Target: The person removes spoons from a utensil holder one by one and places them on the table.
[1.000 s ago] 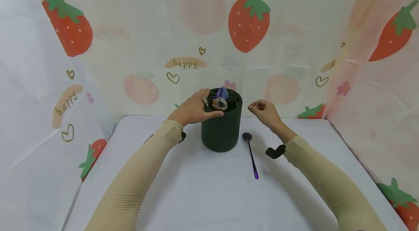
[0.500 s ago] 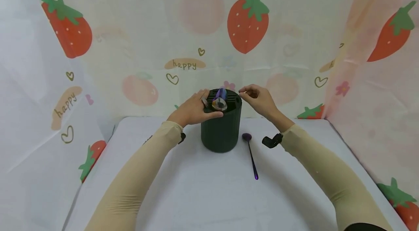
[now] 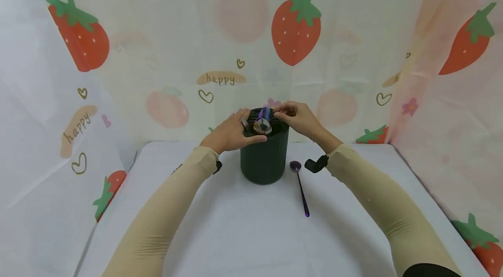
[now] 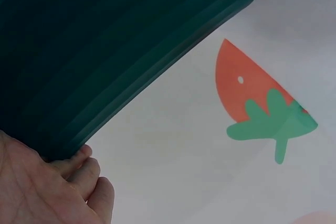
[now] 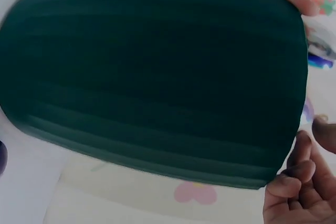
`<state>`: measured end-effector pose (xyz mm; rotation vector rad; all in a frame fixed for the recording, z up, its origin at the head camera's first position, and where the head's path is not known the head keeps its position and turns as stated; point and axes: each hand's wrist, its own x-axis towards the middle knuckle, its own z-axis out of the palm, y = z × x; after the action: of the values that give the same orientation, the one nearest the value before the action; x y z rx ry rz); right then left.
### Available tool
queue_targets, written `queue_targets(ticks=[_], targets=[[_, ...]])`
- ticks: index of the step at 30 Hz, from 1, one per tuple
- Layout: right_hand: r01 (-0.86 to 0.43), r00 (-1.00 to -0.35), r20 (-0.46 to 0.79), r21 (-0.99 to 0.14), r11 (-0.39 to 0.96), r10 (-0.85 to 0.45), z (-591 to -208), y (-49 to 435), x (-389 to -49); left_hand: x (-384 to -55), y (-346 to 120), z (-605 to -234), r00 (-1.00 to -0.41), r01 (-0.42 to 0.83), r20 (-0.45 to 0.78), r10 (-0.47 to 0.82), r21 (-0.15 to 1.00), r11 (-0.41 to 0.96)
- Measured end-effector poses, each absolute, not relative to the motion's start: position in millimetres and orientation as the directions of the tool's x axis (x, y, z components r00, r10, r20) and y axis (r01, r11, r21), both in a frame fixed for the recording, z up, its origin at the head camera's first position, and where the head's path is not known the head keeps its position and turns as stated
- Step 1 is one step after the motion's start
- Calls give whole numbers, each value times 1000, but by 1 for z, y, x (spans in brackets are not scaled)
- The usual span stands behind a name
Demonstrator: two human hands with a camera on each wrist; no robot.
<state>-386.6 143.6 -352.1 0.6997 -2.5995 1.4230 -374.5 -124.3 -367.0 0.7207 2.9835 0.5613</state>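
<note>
A dark green ribbed utensil holder stands upright on the table. My left hand grips its top rim from the left, with the thumb along the front and the other fingers behind. From the slotted top rise a shiny spoon bowl, a purple-blue utensil end and a silver piece beside the left fingers. My right hand hovers at the right rim, fingers loosely bent, thumb and fingertips close to the purple-blue end. Whether they touch it is hidden. A dark purple long-handled spoon lies right of the holder.
The white table is bounded at the back and both sides by hanging cloth printed with strawberries. Black cameras sit on both wrists, the right wrist camera above and right of the loose spoon.
My right hand has moved left, from beside the holder to over its right rim. The left hand keeps its grip on the holder, and the loose spoon lies where it was.
</note>
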Motion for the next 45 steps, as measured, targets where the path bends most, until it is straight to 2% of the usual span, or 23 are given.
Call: queue_targets(ticks=[9, 45], targets=[[-424, -891, 236, -738, 525, -389, -347, 138, -393, -373, -126, -365, -897, 430, 55, 439, 339, 837], [-390, -904, 194, -735, 554, -380, -352, 136, -392, -373, -123, -367, -884, 456, 52, 464, 316, 832]])
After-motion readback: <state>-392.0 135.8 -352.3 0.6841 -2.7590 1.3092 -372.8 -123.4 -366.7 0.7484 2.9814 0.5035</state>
